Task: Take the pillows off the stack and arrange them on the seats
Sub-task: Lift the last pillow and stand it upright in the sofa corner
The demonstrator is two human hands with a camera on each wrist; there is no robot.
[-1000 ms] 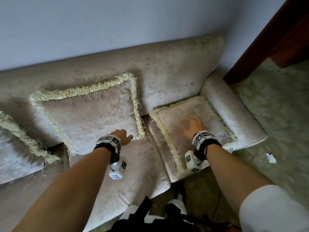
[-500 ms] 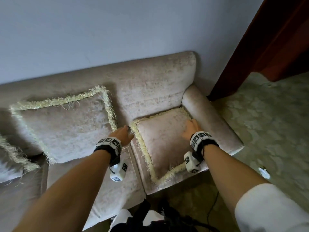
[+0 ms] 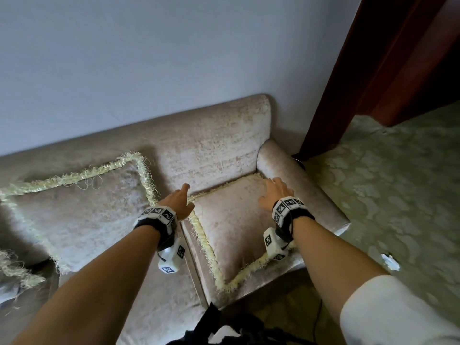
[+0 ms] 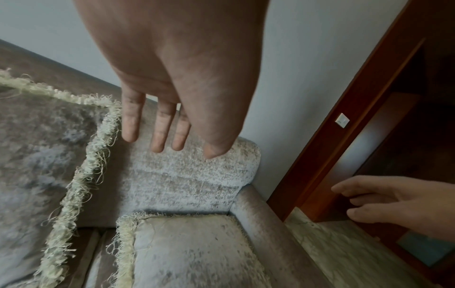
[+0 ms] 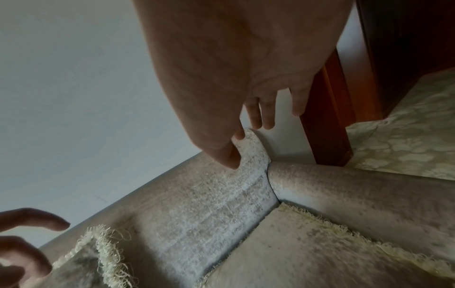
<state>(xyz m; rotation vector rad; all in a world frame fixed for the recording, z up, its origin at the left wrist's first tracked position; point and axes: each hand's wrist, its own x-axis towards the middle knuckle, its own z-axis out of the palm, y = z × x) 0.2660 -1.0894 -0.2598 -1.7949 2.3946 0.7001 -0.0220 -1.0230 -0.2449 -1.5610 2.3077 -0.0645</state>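
Observation:
A beige pillow with a cream fringe lies flat on the sofa's right seat, also seen in the wrist views. A second fringed pillow leans on the backrest to its left. A third pillow shows at the far left edge. My left hand hovers with straight fingers over the flat pillow's far left corner. My right hand is spread over its far right corner. Neither holds anything.
The sofa's backrest stands against a pale wall and its right armrest borders the flat pillow. A dark wooden door frame rises to the right. The patterned floor carries a small white scrap.
My left hand has left the leaning pillow's lower corner and opened near the flat pillow's far left corner. My right hand has slid from the pillow's middle to its far right corner.

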